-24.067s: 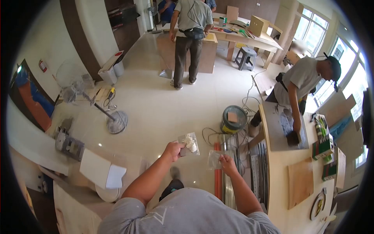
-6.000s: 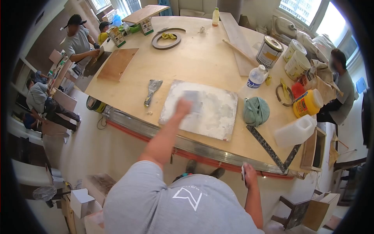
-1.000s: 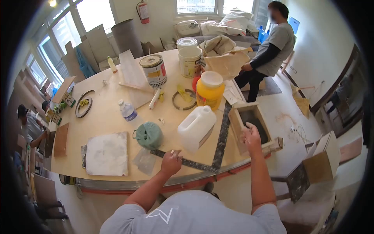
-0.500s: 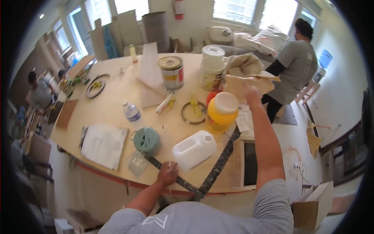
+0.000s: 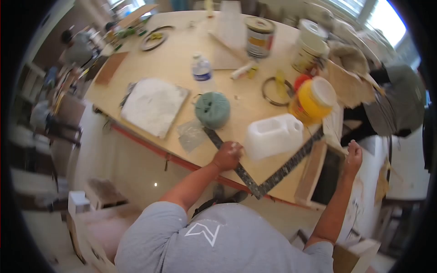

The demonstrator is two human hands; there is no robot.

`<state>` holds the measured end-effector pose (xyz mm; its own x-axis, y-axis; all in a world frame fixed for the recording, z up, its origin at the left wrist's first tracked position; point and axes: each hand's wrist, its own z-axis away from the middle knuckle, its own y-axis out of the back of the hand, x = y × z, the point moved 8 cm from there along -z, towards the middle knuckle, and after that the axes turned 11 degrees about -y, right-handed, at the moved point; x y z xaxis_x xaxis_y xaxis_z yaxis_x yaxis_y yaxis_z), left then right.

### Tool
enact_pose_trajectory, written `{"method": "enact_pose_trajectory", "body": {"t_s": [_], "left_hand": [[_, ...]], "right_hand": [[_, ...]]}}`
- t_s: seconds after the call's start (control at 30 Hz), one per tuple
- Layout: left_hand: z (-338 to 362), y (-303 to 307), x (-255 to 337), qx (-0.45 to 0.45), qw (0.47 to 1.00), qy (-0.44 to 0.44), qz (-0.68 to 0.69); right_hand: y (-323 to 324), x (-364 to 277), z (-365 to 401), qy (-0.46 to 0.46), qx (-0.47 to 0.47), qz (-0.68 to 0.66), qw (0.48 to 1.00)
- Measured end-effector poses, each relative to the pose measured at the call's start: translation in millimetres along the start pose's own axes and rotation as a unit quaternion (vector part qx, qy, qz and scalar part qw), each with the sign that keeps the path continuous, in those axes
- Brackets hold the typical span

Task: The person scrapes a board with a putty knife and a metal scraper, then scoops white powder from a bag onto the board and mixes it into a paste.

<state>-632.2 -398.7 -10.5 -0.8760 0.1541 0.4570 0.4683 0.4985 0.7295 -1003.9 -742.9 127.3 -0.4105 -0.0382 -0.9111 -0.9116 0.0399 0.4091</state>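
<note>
My left hand (image 5: 228, 156) is closed and rests at the table's near edge, over one arm of a black speckled L-shaped strip (image 5: 291, 164). What its fingers hold, if anything, is hidden; pale smears mark them. Just right of it is a white plastic jug (image 5: 271, 139) with an uncapped mouth. My right hand (image 5: 353, 157) is raised beside an open wooden box with a dark inside (image 5: 328, 175). Its fingers are curled in, and I cannot make out anything between them. Beyond it stand a yellow jar with a pale lid (image 5: 312, 102) and an opened brown paper bag (image 5: 348, 75).
A ball of green twine (image 5: 212, 110), a clear plastic bag (image 5: 192, 135), a whitened board (image 5: 154, 105) and a water bottle (image 5: 200, 68) occupy the left side. Farther back are a paint can (image 5: 260, 38) and a white bucket (image 5: 309, 50). A co-worker (image 5: 396, 100) stands at right.
My right hand has left the paper bag and come back toward me, beside the wooden box. My left hand stays by the black strip. The view has tilted down and turned.
</note>
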Motion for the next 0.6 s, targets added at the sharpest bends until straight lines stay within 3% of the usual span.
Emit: {"method": "enact_pose_trajectory", "body": {"t_s": [0.03,0.07,0.1,0.17,0.23,0.27,0.4,0.43,0.53,0.6], "left_hand": [[-0.3,0.1,-2.0,0.004,1.000,0.010,0.028],[1.6,2.5,-3.4,0.006,0.999,0.031,0.036],[7.3,4.9,-8.5,0.028,0.997,0.059,0.029],[11.9,20.7,-8.4,0.040,0.996,0.083,0.008],[22.3,34.3,-14.8,0.035,0.992,0.116,0.024],[28.8,43.8,-17.9,0.107,0.975,0.156,0.115],[29.2,78.4,-43.7,0.192,0.936,0.227,0.190],[21.5,95.1,-43.0,0.219,0.924,0.236,0.206],[-58.2,145.3,-4.0,0.285,0.919,0.130,0.239],[-122.6,162.9,29.3,0.214,0.966,0.083,0.116]], "right_hand": [[22.9,10.7,12.6,-0.035,0.021,0.073,0.996],[40.9,-11.0,50.2,-0.029,0.059,0.088,0.994],[64.8,21.7,53.6,-0.036,0.058,0.094,0.993],[99.1,20.7,102.2,-0.079,0.106,0.121,0.984],[128.4,55.1,130.3,-0.109,0.133,0.071,0.983],[141.0,69.1,145.0,-0.118,0.153,0.096,0.976],[144.1,79.9,210.1,-0.139,0.157,0.104,0.972],[135.6,69.9,222.0,-0.101,0.165,0.145,0.970],[100.0,35.2,227.4,0.024,0.163,0.238,0.957],[68.8,21.3,219.9,0.106,0.144,0.253,0.951]]}}
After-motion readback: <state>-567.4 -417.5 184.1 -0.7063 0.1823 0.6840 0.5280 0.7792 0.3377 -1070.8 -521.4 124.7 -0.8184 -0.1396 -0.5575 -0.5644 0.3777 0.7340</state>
